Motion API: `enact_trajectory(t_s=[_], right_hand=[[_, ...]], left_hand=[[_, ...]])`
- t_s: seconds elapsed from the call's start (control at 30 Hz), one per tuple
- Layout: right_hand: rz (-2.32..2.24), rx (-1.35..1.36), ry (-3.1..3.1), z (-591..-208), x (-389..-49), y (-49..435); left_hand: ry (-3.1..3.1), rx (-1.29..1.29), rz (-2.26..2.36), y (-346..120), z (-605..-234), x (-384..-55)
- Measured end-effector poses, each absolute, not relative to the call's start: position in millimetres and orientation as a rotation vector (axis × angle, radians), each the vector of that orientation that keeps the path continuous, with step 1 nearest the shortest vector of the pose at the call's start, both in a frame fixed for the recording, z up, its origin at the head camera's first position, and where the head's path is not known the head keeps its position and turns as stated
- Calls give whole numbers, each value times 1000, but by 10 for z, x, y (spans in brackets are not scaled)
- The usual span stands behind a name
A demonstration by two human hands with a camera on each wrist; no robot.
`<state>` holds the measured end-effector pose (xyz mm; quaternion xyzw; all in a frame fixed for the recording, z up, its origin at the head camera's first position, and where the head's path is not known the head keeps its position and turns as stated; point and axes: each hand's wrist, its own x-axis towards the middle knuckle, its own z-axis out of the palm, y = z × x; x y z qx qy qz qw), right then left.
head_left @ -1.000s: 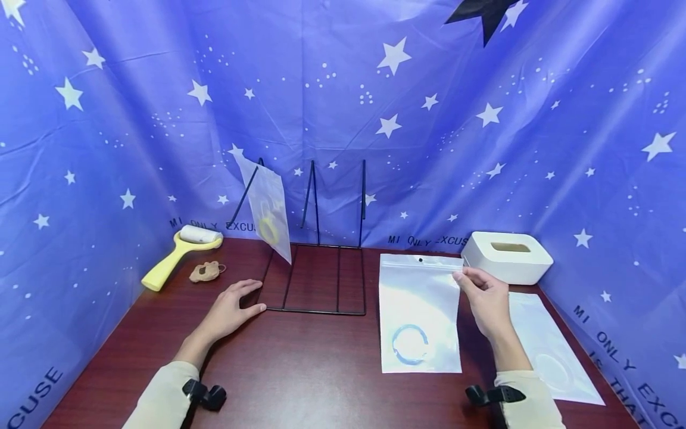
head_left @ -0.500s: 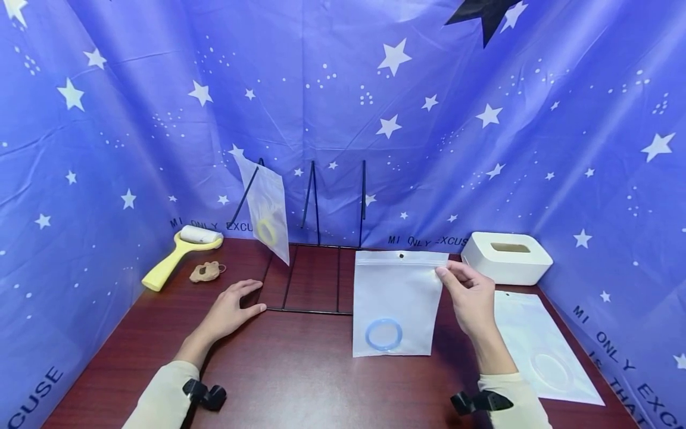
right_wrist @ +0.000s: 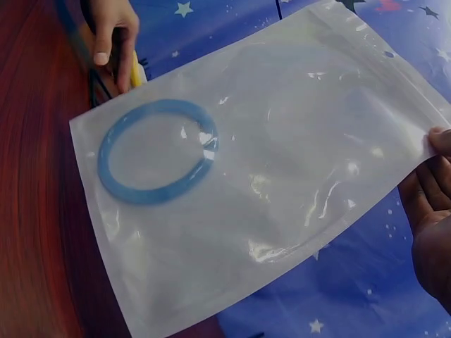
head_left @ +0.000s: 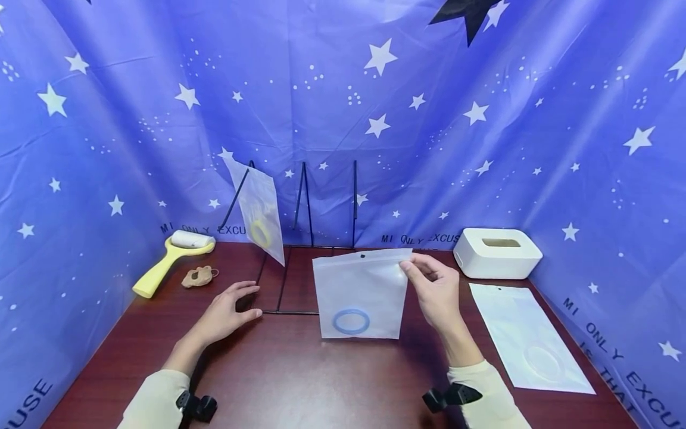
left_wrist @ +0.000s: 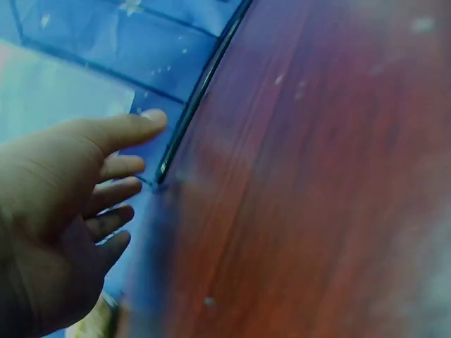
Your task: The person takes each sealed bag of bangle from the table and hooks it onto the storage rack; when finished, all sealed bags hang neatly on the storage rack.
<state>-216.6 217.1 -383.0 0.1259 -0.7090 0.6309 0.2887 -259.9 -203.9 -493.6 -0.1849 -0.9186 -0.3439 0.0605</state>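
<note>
- Right hand (head_left: 435,292) is pinching the glossy plastic pouch (head_left: 361,286) by its top corner, before the black wire rack (head_left: 292,313).
- Long axis is running upward, punched end topmost, blue ring (right_wrist: 156,196) low.
- Left hand (head_left: 226,312) is relaxing beside rack, fingers extended.

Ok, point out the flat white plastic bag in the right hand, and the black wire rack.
Held white plastic bag (head_left: 360,289), head view: middle of its visible face.
Black wire rack (head_left: 292,313), head view: its front base bar.

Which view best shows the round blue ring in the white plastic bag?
Right wrist: the round blue ring appears large, its full outline visible through the translucent white plastic bag despite glare. Head shows it smaller and flattened; left wrist doesn't show it.
</note>
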Motion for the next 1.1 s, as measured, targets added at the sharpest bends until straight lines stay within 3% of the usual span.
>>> enact_trajectory(t_s=[0.27, 0.47, 0.73, 1.1], right_hand=[[1783, 398, -1787, -3768, -2209, 1971], [1798, 406, -1756, -3717, -2226, 1832], [1854, 443, -1723, -3680, -2219, 1660], [1771, 468, -1788, -3631, -2220, 1456]], left_hand=[[-2661, -778, -1451, -1587, -4683, -2267], [-2554, -744, -1783, -1346, -4663, -2143], [-2564, -619, -1690, -1329, -4656, -2110], [-2505, -662, -1622, -1576, -4663, -2104]])
